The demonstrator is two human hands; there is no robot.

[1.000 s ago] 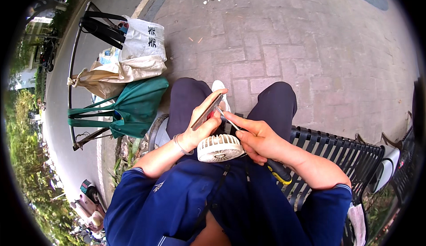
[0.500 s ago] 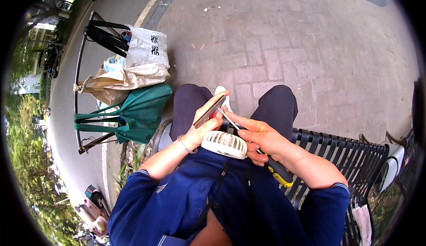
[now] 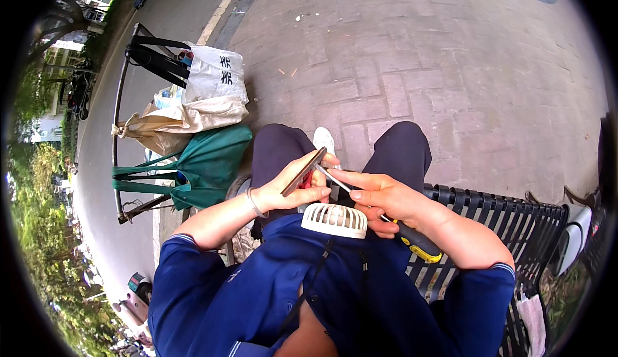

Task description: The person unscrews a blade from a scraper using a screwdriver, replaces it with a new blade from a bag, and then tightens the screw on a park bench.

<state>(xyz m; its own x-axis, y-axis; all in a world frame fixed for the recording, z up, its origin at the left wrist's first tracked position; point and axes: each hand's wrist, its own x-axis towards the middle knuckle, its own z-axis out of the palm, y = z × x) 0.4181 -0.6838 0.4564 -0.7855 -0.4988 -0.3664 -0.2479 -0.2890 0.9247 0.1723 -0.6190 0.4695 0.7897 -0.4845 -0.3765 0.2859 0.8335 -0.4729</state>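
My left hand [image 3: 283, 182] is closed around a flat, dark, thin-edged piece [image 3: 301, 174] seen nearly edge-on, with something red beside it. In my right hand [image 3: 393, 196] is a screwdriver [image 3: 418, 241] with a black and yellow handle. Its metal shaft runs between my fingers toward the flat piece; the tip is close to it, but I cannot tell whether they touch. Just below both hands, against my shirt, sits a small white fan [image 3: 335, 220] with a slatted cage. My fingers partly hide the red part.
A dark slatted metal bench [image 3: 489, 212] runs off to my right, with a pink cloth [image 3: 531, 321] on it. At my left, a metal frame [image 3: 116, 125] carries a white bag [image 3: 215, 74], a beige bag [image 3: 199, 118] and a green bag [image 3: 209, 164]. Brick paving [image 3: 386, 61] lies ahead.
The fan has shifted slightly right and tilted, showing its side. The screwdriver handle and my right hand have moved a little right and down. My left hand still holds the flat piece.
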